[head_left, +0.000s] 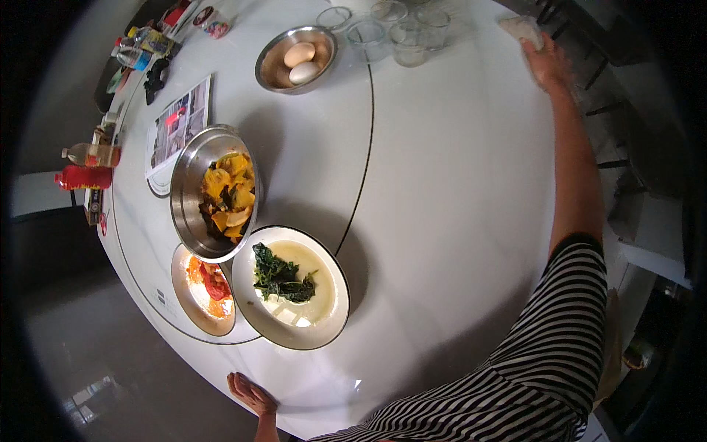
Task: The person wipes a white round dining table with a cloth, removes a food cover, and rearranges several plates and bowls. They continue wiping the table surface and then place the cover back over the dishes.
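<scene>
My right arm reaches far out along the right edge of the round white table (456, 191). In my right hand (551, 68) is a pale cloth (521, 31), pressed to the tabletop near its far right rim. My left hand (252, 394) rests flat at the near edge, fingers stretched and holding nothing. Beyond it stand a white dish (336, 309) of dark cooked greens in pale liquid and a smaller plate (183, 295) with red food remains. A steel bowl (188, 184) with orange and dark scraps sits behind them.
Farther back are a steel bowl (271, 82) holding two eggs (300, 53) and several clear glasses (407, 44). A printed booklet (179, 125) lies left of centre. Bottles (85, 177) line the left side. Dark chairs (611, 110) stand beyond the right edge.
</scene>
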Demonstrator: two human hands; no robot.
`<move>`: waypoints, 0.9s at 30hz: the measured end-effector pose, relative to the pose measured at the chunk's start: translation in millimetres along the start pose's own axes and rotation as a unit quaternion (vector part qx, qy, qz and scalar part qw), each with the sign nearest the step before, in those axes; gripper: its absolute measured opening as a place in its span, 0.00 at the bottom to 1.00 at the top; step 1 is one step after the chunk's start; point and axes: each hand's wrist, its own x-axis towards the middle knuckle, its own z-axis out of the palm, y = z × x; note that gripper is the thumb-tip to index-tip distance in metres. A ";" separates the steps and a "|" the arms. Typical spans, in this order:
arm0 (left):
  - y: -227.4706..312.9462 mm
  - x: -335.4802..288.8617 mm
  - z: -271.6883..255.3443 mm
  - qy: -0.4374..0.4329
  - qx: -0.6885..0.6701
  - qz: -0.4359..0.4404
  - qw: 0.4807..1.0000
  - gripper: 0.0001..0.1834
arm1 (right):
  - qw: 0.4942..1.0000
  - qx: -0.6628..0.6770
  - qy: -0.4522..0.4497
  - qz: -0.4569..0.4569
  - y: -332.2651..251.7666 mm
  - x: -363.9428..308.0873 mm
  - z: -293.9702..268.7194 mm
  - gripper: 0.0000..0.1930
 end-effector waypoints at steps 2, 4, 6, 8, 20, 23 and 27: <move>5.9 -1.9 -2.0 0.000 0.007 0.000 1.000 0.36 | 1.000 -0.013 0.007 0.016 -0.4 13.2 11.1 0.43; 9.8 -3.0 -1.7 -0.003 0.008 0.001 1.000 0.36 | 0.999 -0.040 0.015 0.033 -4.3 21.9 14.1 0.44; 10.1 -0.7 -4.3 -0.004 0.008 0.005 1.000 0.36 | 0.999 -0.043 0.027 0.018 -0.5 26.9 21.1 0.41; 11.5 -0.1 -4.8 -0.001 0.000 -0.005 1.000 0.35 | 0.999 -0.047 0.022 0.001 3.1 25.9 24.6 0.39; 13.3 -3.5 -6.7 0.022 0.004 0.008 1.000 0.26 | 0.958 0.025 -0.001 -0.286 -64.3 -204.6 -50.1 0.32; 19.2 0.8 -8.0 0.022 0.007 0.012 1.000 0.25 | 0.921 0.121 0.008 -0.369 -116.1 -270.1 -66.5 0.32; 17.7 2.9 -7.9 0.026 0.008 0.013 1.000 0.26 | 0.940 0.116 0.003 -0.321 -187.7 -295.0 -63.5 0.32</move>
